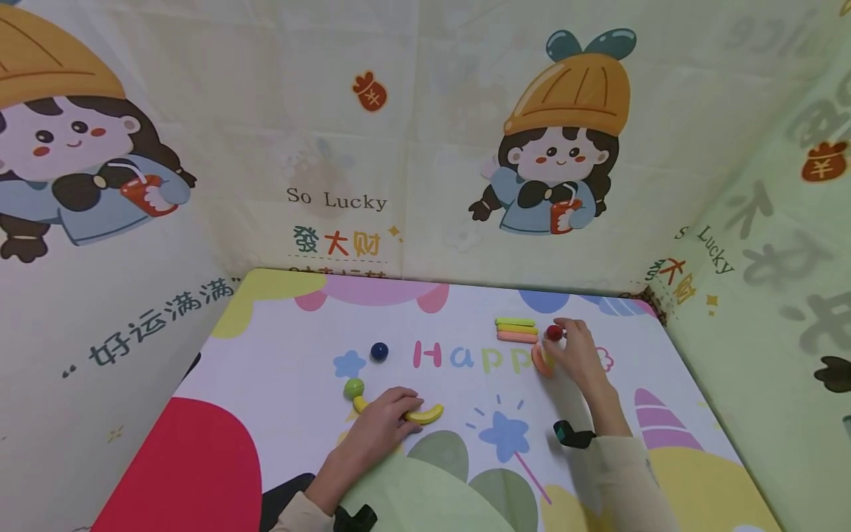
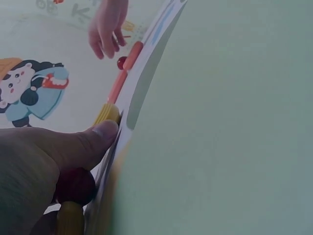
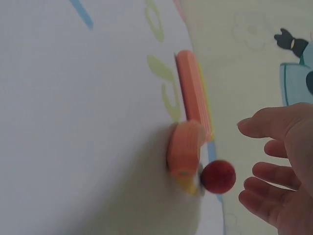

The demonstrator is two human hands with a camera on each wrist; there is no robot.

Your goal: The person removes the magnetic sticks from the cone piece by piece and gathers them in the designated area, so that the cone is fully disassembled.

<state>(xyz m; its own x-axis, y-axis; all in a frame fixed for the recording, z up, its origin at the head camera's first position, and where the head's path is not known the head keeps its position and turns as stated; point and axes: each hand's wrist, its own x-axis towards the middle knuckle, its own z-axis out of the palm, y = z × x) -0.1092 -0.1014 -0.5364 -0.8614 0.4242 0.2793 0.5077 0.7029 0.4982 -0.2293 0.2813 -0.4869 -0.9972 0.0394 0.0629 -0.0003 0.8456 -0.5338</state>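
My left hand (image 1: 375, 431) pinches a yellow curved piece (image 1: 428, 415) between thumb and fingers; another yellow piece (image 1: 360, 404) shows on its other side. In the left wrist view, the thumb of the left hand (image 2: 29, 169) rests on ribbed yellow (image 2: 107, 113), with a dark red ball (image 2: 76, 186) below it. My right hand (image 1: 580, 358) is beside a red ball (image 1: 554, 332); in the right wrist view, a gap separates the spread fingers of the hand (image 3: 301, 161) from the ball (image 3: 218, 176). An orange curved piece (image 3: 185, 148) lies beside that ball.
A green ball (image 1: 354, 389) touches the yellow piece's left end, and a dark blue ball (image 1: 379, 352) lies behind. Green, yellow and orange sticks (image 1: 517, 337) lie side by side left of the red ball. Patterned cloth (image 1: 432, 148) stands behind the table.
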